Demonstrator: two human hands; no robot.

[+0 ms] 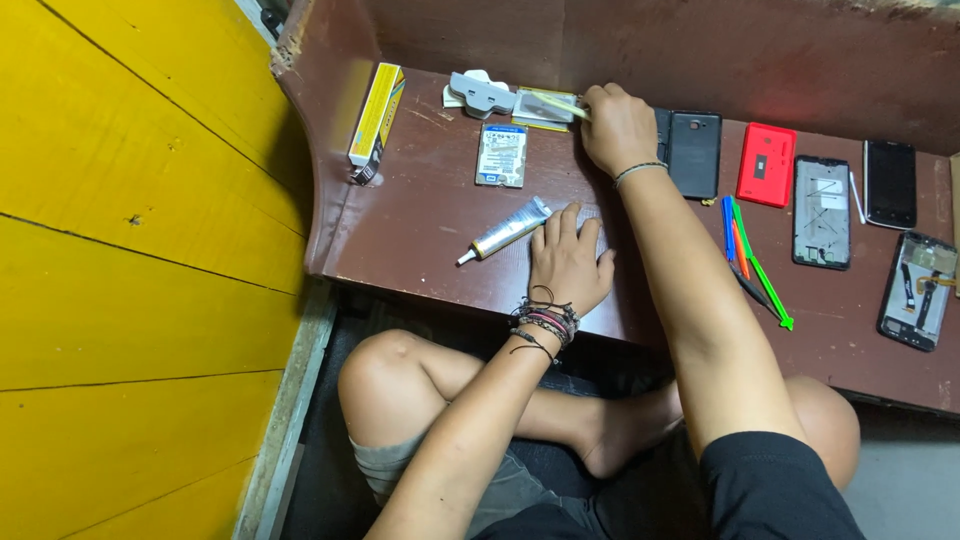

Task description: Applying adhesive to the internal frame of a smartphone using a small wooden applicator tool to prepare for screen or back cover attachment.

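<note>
Down at the low reddish-brown table point(420, 230), I see my left hand point(567, 262) lying flat, palm down, fingers together and stretched forward. It rests partly on something grey and flat; the hand covers most of it, so I cannot tell what it is. Just beside the fingertips, to the left, lies a silver glue tube point(505, 231) with a white nozzle, slanted and pointing toward the table's near edge. Bracelets of cord and beads ring that wrist.

My right hand point(616, 127) reaches across to the back of the table, fingers curled and pinching the end of a thin pale-yellow stick point(556, 102). The stick runs left over a small clear packet point(545, 110) near the back wall. Left of the packet sits a grey-white plastic tool point(480, 93), and nearer me lies a bare hard drive point(501, 155), label up. A yellow box point(375, 115) leans against the left wall.

Right of my forearm, a dark phone back point(694, 154) lies flat, then a red phone cover point(766, 165), a phone frame point(822, 212) with its inside showing, a black phone point(890, 183), and another opened phone point(918, 290) at the edge. Coloured plastic pry tools point(750, 255), blue, orange and green, lie in a loose bunch between my arm and the frames.
</note>
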